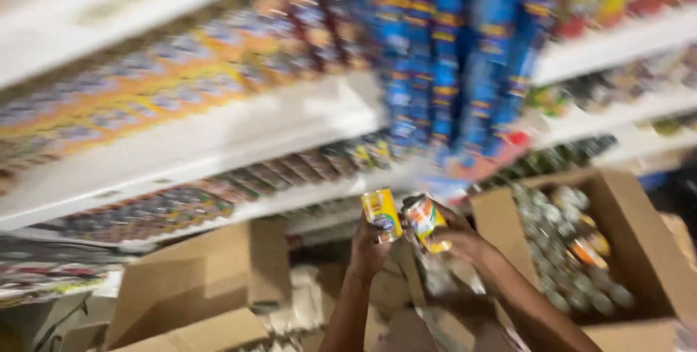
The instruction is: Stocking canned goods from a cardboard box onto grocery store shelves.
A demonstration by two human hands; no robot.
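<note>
- Left hand (368, 250): clamped on a yellow can (382, 214), long axis near upright, top tipped slightly left, raised before the shelves (218, 134).
- Right hand (459, 239): clamped on a second can (425, 223), orange-and-yellow label, leaning left, just beside the first.
- Open cardboard box (617, 207), right: cans on end, silver tops up.
- Blue packets (450, 54): hanging strips above.
</note>
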